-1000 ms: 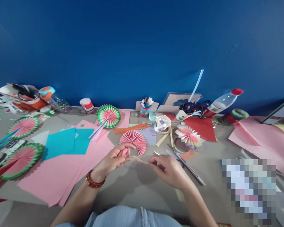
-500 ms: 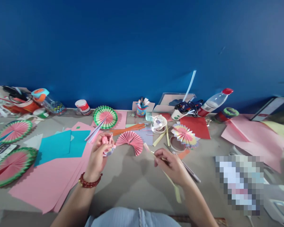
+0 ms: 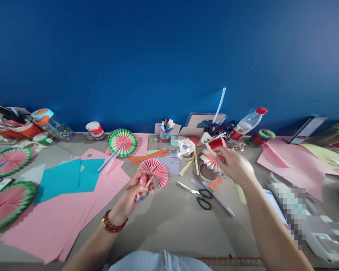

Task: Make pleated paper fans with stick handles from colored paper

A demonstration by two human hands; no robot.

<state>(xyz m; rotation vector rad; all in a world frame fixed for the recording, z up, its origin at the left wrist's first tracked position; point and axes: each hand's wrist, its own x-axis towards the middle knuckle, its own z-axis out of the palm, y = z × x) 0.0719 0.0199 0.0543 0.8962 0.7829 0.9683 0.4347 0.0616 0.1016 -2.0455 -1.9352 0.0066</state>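
Observation:
My left hand is closed on a small folded piece of pleated pink paper with a pale edge. Just beyond it a larger pleated pink paper fan curves in an arc on the table. My right hand pinches a long pale yellow strip; one end sticks out past the fingertips and the other hangs below the palm. Beneath that hand's fingers lies a pleated fan with pastel edges, partly covered. Scissors with black handles rest between the hands, touched by neither.
A silver pen-like tool and a tape roll lie beside the scissors. Pink sheets and blue sheets spread at left. A green-edged fan, a decorated cup and a plastic bottle stand along the back.
My right hand has moved up and right with the strip, uncovering the scissors. My left hand has moved right and lower, close to the curved fan. The view has shifted slightly.

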